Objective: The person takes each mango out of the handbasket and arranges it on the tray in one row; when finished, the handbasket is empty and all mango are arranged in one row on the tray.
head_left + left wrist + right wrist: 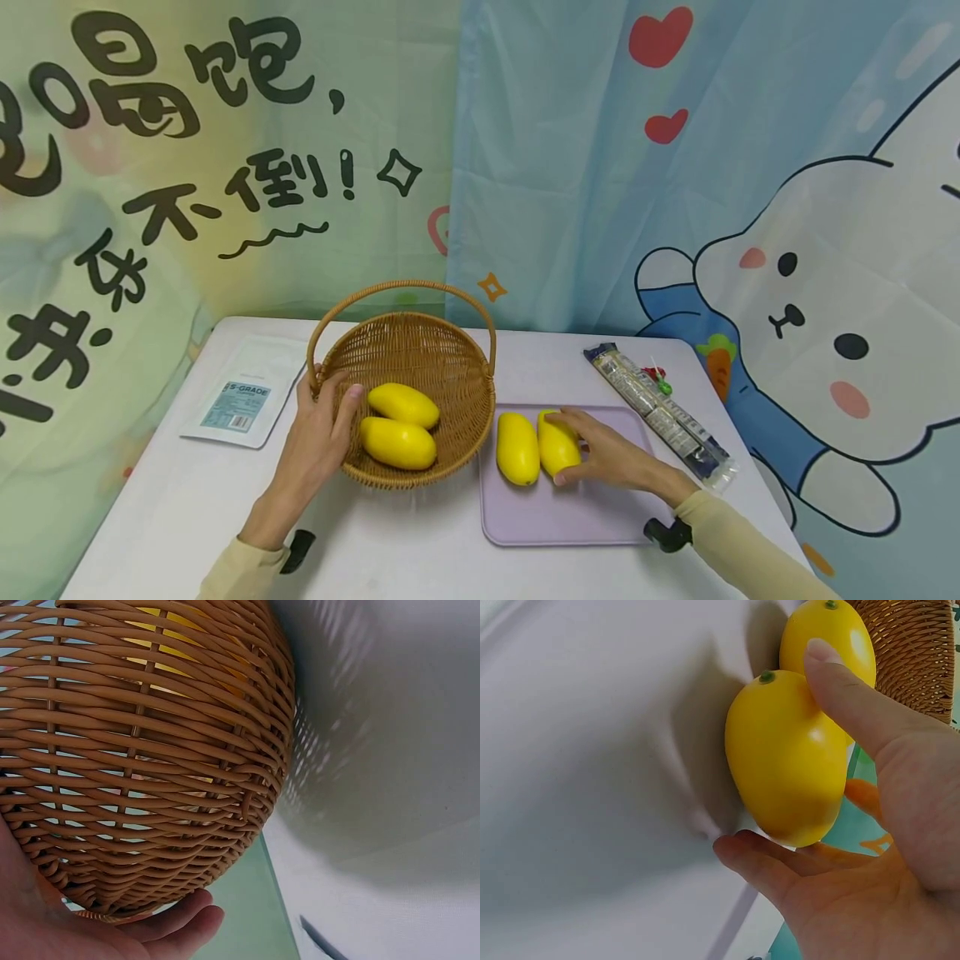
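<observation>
My left hand (317, 437) grips the left rim of a round wicker basket (457, 367), its thumb on the inner side. The left wrist view shows the basket's woven outer wall (135, 772) close up, with fingers along its edge. Two yellow mangoes, an upper one (403, 404) and a lower one (397, 443), lie inside. Two more are side by side on a pale purple tray (562, 521). My right hand (615, 457) holds the right-hand mango (784, 761) between thumb and fingers; the other mango (517, 450) is beside it, just left.
A white pouch with a blue label (238, 404) lies left of the basket. Behind the tray's right side, a long plastic-wrapped packet (660, 412) lies slanted, with small red and green items (660, 379) near it. A printed curtain hangs behind the white table (397, 550).
</observation>
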`<state>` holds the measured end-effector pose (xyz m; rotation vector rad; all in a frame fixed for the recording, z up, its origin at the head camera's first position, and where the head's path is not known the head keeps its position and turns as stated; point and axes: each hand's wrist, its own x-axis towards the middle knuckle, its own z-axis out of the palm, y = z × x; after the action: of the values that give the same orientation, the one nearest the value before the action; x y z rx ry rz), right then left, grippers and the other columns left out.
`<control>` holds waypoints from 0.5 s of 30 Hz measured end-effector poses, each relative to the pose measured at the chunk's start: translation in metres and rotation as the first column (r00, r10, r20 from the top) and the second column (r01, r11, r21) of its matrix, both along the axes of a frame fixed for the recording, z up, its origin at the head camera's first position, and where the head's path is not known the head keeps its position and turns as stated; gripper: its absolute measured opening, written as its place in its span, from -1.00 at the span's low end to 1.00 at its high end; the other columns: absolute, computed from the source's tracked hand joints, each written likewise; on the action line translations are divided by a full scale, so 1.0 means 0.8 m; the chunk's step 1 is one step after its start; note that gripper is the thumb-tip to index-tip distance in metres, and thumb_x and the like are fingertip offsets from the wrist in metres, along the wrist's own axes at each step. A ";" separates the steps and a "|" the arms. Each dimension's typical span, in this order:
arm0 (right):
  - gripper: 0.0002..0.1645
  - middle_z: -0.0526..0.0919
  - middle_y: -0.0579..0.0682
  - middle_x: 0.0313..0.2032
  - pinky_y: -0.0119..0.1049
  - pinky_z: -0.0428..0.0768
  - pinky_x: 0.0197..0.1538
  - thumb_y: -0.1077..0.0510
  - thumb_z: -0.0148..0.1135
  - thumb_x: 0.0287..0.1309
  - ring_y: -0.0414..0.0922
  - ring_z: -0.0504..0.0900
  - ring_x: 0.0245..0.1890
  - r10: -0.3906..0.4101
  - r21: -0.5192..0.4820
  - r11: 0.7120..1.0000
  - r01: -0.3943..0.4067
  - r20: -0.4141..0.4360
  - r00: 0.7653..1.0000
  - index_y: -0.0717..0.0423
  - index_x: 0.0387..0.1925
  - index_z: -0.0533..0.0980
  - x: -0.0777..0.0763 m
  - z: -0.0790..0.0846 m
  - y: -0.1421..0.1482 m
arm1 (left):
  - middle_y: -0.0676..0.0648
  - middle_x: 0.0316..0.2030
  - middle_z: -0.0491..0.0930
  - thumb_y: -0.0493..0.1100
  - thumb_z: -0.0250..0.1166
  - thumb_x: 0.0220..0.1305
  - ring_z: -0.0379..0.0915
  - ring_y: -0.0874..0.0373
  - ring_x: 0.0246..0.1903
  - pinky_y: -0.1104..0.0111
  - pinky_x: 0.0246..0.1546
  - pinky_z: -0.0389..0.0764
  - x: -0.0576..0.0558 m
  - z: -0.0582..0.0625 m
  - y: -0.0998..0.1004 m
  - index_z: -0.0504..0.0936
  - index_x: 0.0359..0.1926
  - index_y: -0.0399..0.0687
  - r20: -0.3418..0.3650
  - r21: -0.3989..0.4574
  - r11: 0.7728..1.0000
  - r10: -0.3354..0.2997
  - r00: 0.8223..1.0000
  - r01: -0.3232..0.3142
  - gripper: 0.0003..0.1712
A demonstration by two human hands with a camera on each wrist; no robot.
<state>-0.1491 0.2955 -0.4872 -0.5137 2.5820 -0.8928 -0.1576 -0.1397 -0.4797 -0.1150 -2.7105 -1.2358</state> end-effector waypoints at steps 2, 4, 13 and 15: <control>0.06 0.17 0.22 0.52 0.10 0.52 0.29 -0.11 0.57 0.04 0.21 0.31 0.43 -0.003 0.010 1.000 0.003 -0.002 1.000 0.02 0.49 0.26 0.000 0.001 0.000 | -0.40 0.53 -0.11 0.28 -0.13 0.58 0.51 -0.40 0.11 -0.19 0.04 0.55 0.000 0.001 0.000 0.34 0.44 -0.14 0.000 0.002 1.000 -0.001 1.000 0.001 -0.28; 0.05 0.18 0.24 0.52 0.13 0.51 0.29 -0.11 0.56 0.04 0.23 0.31 0.43 -0.002 0.013 1.000 0.002 -0.007 1.000 0.03 0.49 0.27 0.001 0.001 0.000 | -0.40 0.53 -0.11 0.28 -0.13 0.58 0.52 -0.39 0.09 -0.19 0.03 0.56 0.000 0.001 0.000 0.34 0.44 -0.14 0.003 0.001 1.000 0.001 1.000 -0.001 -0.27; 0.07 0.12 0.32 0.53 0.25 0.48 0.28 -0.15 0.57 0.03 0.31 0.30 0.43 -0.020 0.081 0.996 0.023 -0.032 0.999 0.00 0.50 0.27 0.002 0.009 0.003 | -0.40 0.52 -0.10 0.28 -0.14 0.58 0.48 -0.39 0.14 -0.19 0.06 0.53 0.000 0.001 0.000 0.33 0.44 -0.16 0.006 0.007 1.000 -0.005 1.000 0.005 -0.27; 0.07 0.10 0.33 0.53 0.30 0.44 0.28 -0.17 0.56 0.03 0.33 0.28 0.43 -0.035 0.107 0.993 0.039 -0.045 0.998 -0.02 0.50 0.27 0.000 0.015 0.004 | -0.41 0.52 -0.10 0.27 -0.14 0.59 0.48 -0.40 0.14 -0.20 0.06 0.53 0.000 0.002 0.000 0.33 0.44 -0.17 0.005 0.009 1.000 -0.007 1.000 0.007 -0.27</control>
<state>-0.1489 0.2985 -0.4750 -0.4606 2.6696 -0.7565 -0.1575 -0.1397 -0.4785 -0.1210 -2.7108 -1.2510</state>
